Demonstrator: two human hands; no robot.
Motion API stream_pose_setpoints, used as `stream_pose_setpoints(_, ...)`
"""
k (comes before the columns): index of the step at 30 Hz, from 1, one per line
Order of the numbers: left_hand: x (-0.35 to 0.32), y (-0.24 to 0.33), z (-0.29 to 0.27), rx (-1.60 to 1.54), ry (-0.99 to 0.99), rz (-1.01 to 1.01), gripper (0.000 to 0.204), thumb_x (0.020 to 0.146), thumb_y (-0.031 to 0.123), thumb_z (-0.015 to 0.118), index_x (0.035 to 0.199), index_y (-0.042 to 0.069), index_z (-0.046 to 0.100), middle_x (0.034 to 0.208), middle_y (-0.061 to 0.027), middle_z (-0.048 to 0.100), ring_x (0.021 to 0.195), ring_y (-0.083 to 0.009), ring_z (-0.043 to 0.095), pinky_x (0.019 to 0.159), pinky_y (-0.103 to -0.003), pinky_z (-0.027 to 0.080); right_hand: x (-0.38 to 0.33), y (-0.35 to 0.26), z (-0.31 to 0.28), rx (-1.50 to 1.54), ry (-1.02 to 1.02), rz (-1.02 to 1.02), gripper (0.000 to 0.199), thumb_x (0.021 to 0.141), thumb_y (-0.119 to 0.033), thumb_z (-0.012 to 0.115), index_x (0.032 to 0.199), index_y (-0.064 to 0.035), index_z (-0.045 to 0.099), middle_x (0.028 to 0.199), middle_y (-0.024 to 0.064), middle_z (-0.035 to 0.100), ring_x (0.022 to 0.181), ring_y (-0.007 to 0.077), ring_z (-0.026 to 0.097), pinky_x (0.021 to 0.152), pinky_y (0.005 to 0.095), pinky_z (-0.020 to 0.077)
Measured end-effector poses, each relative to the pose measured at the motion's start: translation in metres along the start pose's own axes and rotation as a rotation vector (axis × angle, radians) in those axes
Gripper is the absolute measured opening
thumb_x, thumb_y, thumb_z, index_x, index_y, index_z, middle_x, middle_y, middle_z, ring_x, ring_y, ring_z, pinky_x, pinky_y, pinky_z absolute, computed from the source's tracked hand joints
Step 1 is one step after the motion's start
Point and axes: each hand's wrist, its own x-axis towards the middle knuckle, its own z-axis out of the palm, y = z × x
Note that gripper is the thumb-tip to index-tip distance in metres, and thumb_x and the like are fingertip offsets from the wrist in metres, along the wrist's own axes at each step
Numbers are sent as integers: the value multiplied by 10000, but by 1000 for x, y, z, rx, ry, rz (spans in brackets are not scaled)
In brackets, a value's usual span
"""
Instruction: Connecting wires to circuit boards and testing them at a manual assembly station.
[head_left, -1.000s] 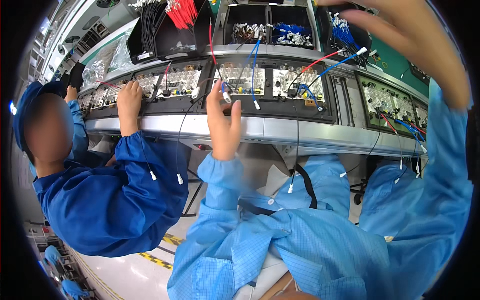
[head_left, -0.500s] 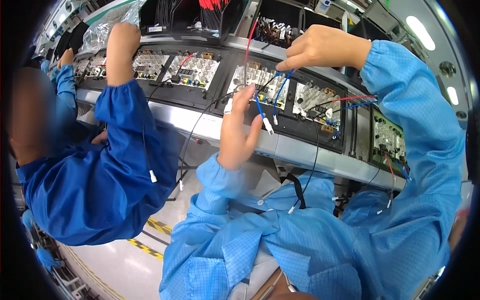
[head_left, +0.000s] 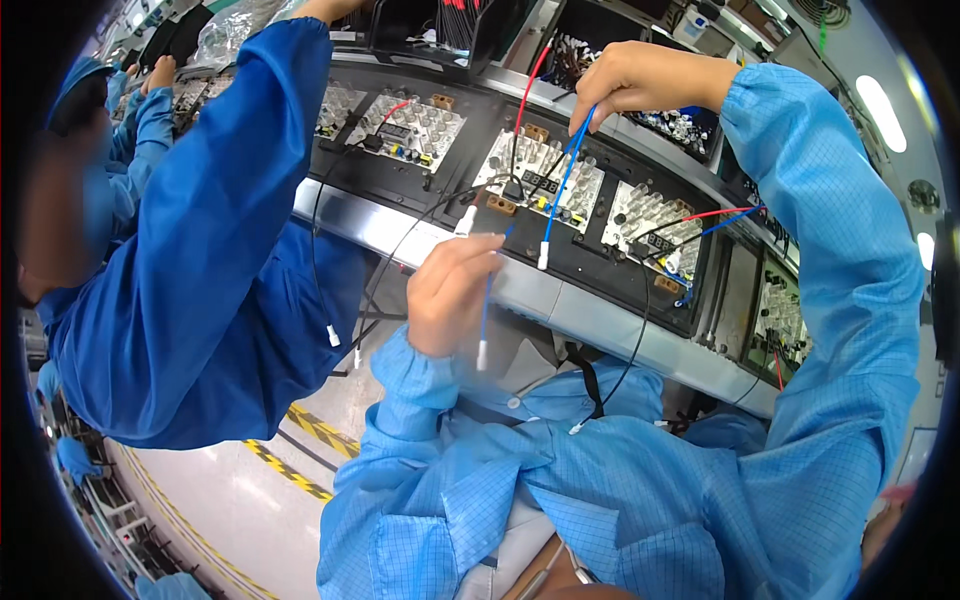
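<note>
Jacket front: the person's light blue jacket [head_left: 630, 480] fills the lower middle; a black wire [head_left: 646, 310] crosses the rail and hangs before it, white end lowest.
Left wire's line: the left blue wire [head_left: 486, 310] hangs nearly upright, long axis running up and down, its white connector [head_left: 483, 355] pointing at the floor.
Left fingers: the left hand [head_left: 448, 295], somewhat blurred, has its fingers bent and pressed together, pinching this wire near its upper part; a short blue stretch shows above the fingertips, the rest drops below them.
At the left: a co-worker's dark blue sleeve [head_left: 230, 150] rises across the bench and blocks part of the board row.
Bench edge: a metal rail [head_left: 580, 310] runs on a slant between the person and the black tray [head_left: 580, 255].
Boards: the middle board [head_left: 535, 180] carries clear cylinders and a digit display; dark wires loop across its near edge. The right board [head_left: 650, 240] sits just beside it.
Right wire's line: the right blue wire [head_left: 565, 185] slopes down and leftward across the middle board, its white tip [head_left: 543, 256] toward the rail.
Right fingers: the right hand [head_left: 635, 80] pinches this wire between thumb and fingertips at its top; the length hangs below them.
Behind: a red wire [head_left: 523, 100] stands up left of the right hand; dark bins [head_left: 500, 35] line the far side.
</note>
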Motion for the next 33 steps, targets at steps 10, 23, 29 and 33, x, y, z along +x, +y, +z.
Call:
stream_pose_setpoints(10,7,26,11,21,-132,39,359,637,-45,694,987,31,681,1034,-131,683,856,-272,686,693,-327,567,12,-25,-10,18,-50,261,179,894,-129,585,1012,-34,679,815,77,682,755,202,653,708,321,501)
stream_pose_setpoints(23,31,37,38,-12,-109,-216,461,734,-110,679,1146,98,660,893,-102,524,747,-240,589,624,-329,506,26,-67,-26,-231,-97,-34,175,823,-130,616,956,-21,648,801,142,661,773,326,638,681,408,495)
stream_pose_setpoints(29,43,26,50,-20,-139,-175,367,779,-104,621,1099,70,661,882,-109,568,740,-253,603,640,-330,493,25,-69,-26,-85,52,-43,176,800,-157,661,891,-6,668,787,141,687,742,262,670,650,365,507)
stream_pose_setpoints(33,47,27,53,-10,-156,-197,359,787,-112,614,1098,63,656,896,-112,573,717,-245,603,623,-323,492,33,-66,-22,-15,164,33,144,797,-111,628,881,-5,677,724,116,692,665,219,671,630,335,514)
